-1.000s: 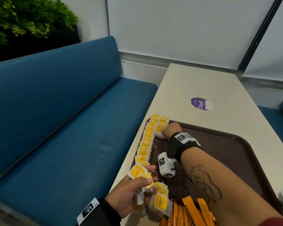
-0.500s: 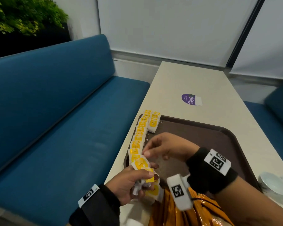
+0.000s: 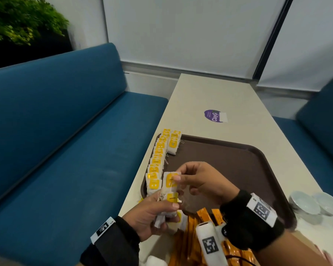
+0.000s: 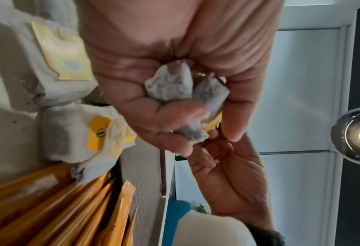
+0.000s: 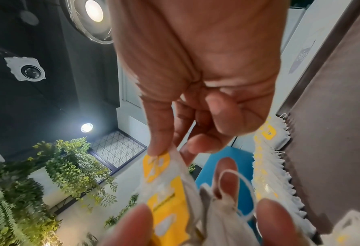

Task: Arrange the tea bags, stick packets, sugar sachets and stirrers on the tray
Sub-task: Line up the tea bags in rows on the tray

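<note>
My left hand (image 3: 158,212) grips a bunch of white tea bags (image 4: 175,86) with yellow tags just over the near left corner of the brown tray (image 3: 229,162). My right hand (image 3: 183,179) pinches the top tea bag (image 3: 170,181) of that bunch by its upper edge between thumb and forefinger; the same tea bag (image 5: 160,168) shows in the right wrist view. A row of tea bags (image 3: 159,158) lies along the tray's left edge, and a second row starts with a single tea bag (image 3: 173,144) at the far end. Orange stick packets (image 3: 190,240) lie heaped at the near edge.
The tray sits on a beige table (image 3: 215,93) carrying a purple sticker (image 3: 213,115). White bowls (image 3: 315,204) stand right of the tray. Blue benches (image 3: 65,150) run along both sides. More loose tea bags (image 4: 69,133) lie beside the stick packets.
My right hand came back from the far end of the tea bag rows, leaving a bag there, and now pinches a tea bag from the bunch held in my left hand.
</note>
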`<state>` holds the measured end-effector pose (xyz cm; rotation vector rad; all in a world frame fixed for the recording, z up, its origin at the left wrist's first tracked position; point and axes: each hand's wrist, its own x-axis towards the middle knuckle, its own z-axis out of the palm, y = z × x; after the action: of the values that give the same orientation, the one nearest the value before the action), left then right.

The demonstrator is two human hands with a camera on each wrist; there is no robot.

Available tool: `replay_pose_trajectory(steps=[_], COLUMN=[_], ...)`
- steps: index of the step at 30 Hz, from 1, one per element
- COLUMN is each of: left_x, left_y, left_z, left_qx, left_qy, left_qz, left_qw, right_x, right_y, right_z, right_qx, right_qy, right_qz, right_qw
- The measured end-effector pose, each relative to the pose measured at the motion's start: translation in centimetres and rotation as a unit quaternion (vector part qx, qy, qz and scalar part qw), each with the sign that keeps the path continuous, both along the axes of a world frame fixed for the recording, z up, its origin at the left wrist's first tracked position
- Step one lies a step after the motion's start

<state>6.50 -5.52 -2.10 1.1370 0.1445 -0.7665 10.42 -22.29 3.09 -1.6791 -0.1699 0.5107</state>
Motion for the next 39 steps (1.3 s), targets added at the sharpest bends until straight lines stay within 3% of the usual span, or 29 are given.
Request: replay_pose_trajectory(steps=[7,11,15,18,23,28,35,39], left_x=[0.5,0.8,1.0,1.1,1.1,1.0,0.9,0.9], left_y=[0.7,1.1,1.5,1.9,2.3,2.5,2.3,2.0], left_z=[-0.3,-0.8,-1.1,-1.1,-1.0,-1.1,-0.8,-0.4], left_qx=[-0.018,-0.039,-0.025,-0.031,-0.051,-0.053,-0.06,-0.067], left_qy=[0.009,0.007,0.003,0.008,0.003,0.0,0.003,-0.005], left_qz=[0.03,0.03,0.02,0.017,0.016,0.01,0.025,0.039], left_qw=[0.999,0.999,0.999,0.999,0.999,0.999,0.998,0.997], right_x=[1.3,5.7,11.5,14.5,16.7,17.7,15.8,11.2], right_y=[1.4,1.3,1.2,1.5,2.2,2.7,1.4,0.5], right_z=[0.6,-0.8,-4.4,-6.4,-7.1,-7.2,-5.8,-2.6], right_qx=[0.03,-0.039,-0.171,-0.205,-0.278,-0.343,-0.307,-0.21], right_qy=[-0.078,-0.12,-0.07,-0.013,0.013,-0.018,-0.054,-0.04], right_qz=[-0.123,-0.194,-0.201,-0.215,-0.227,-0.163,-0.214,-0.155], right_qw=[0.989,0.973,0.962,0.955,0.933,0.925,0.926,0.965])
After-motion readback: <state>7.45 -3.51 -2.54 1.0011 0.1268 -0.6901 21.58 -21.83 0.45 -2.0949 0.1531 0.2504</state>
